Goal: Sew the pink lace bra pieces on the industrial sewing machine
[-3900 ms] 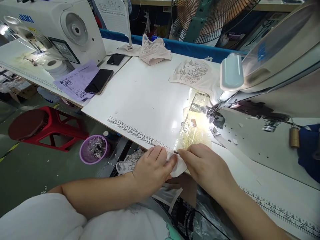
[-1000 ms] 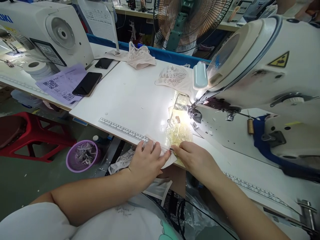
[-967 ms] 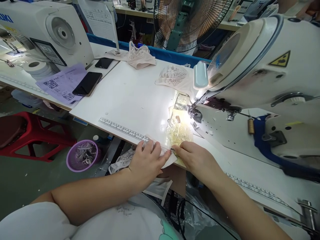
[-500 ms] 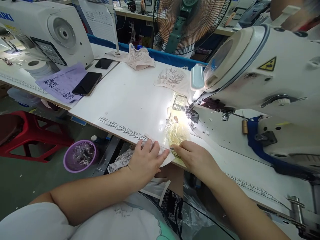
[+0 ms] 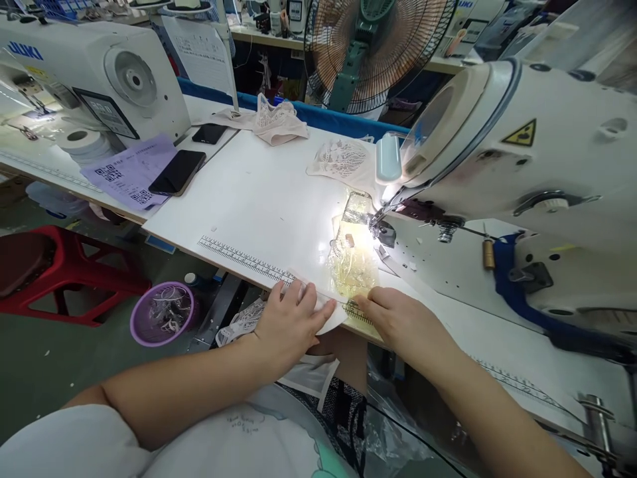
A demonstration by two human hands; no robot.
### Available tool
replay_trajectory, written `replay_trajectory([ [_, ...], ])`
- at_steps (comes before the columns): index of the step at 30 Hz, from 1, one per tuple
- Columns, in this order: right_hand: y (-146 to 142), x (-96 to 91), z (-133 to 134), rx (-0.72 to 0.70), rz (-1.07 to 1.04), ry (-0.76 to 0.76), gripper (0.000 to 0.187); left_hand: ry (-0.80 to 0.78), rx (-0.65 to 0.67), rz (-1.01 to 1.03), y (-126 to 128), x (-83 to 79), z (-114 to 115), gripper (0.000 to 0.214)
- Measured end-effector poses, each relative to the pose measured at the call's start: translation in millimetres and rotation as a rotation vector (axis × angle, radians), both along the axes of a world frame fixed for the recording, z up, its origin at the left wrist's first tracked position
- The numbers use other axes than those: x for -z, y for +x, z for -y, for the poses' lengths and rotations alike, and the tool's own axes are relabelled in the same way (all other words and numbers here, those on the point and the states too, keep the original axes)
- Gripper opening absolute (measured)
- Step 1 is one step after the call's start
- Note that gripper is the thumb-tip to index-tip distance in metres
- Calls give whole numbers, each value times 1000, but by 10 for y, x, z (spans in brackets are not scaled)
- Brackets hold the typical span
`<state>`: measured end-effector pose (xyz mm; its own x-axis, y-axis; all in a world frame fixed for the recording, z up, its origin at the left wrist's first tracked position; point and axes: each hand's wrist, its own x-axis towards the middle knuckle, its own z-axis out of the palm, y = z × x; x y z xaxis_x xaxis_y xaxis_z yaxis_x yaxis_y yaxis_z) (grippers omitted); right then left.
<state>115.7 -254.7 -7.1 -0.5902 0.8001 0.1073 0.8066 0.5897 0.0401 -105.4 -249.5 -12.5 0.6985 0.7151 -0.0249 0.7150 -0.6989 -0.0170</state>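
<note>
My left hand (image 5: 291, 315) lies with fingers spread, pressing a pale fabric piece (image 5: 334, 321) onto the table's front edge, over the printed ruler. Lace fabric (image 5: 242, 321) hangs below the edge, left of that hand. My right hand (image 5: 401, 322) is closed in a pinch just right of the pale piece; whatever its fingertips hold is too small or hidden to make out. Under and beyond its fingertips lies a yellowish clear plastic sheet (image 5: 354, 269), reaching to the lit needle area of the sewing machine (image 5: 562, 159).
A lace piece (image 5: 343, 159) and a beige lace garment (image 5: 279, 121) lie farther back. Two phones, one a black phone (image 5: 178, 172), rest left near a printed paper (image 5: 124, 169). A purple basket (image 5: 162, 313) and red stool (image 5: 74, 272) stand on the floor. A fan (image 5: 381, 50) is behind.
My right hand has shifted slightly right, away from the edge of the pale fabric. My left hand stays pressed in place. The view has tilted a little.
</note>
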Motion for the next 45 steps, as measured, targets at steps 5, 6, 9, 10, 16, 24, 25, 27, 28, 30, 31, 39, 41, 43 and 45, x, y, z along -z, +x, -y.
replay_trajectory([
  [5,-31,-22,46,138,-137,114,29,17,5,18,-21,58,27,69],
  [6,-82,-19,35,164,-164,108,28,36,16,35,-41,97,39,70],
  [9,-292,1,-34,205,-150,23,23,116,44,138,-128,249,71,72],
  [10,-368,5,-64,210,-116,-2,22,144,46,177,-161,299,76,73],
  [16,-751,-56,-184,185,71,-28,20,210,88,230,-285,408,53,65],
  [24,-804,-206,-367,315,204,-1,16,240,121,208,-313,433,28,58],
  [25,-713,-240,-396,381,212,20,17,243,125,201,-319,441,27,57],
  [27,-514,-312,-414,542,196,100,23,255,136,200,-329,457,27,53],
  [28,-431,-343,-398,591,162,144,25,262,142,206,-331,464,28,51],
  [30,-351,-369,-323,564,67,181,26,274,148,223,-330,472,30,48],
  [31,-361,-361,-274,494,42,164,26,278,145,229,-325,473,31,46],
  [39,-839,-117,-162,170,222,-14,17,280,131,208,-290,447,22,43],
  [41,-856,-106,-191,166,233,-5,16,290,127,219,-293,453,22,42],
  [43,-817,-112,-236,167,232,7,15,296,117,229,-297,462,22,42],
  [45,-738,-122,-303,222,220,38,16,293,118,227,-297,465,22,43],
])
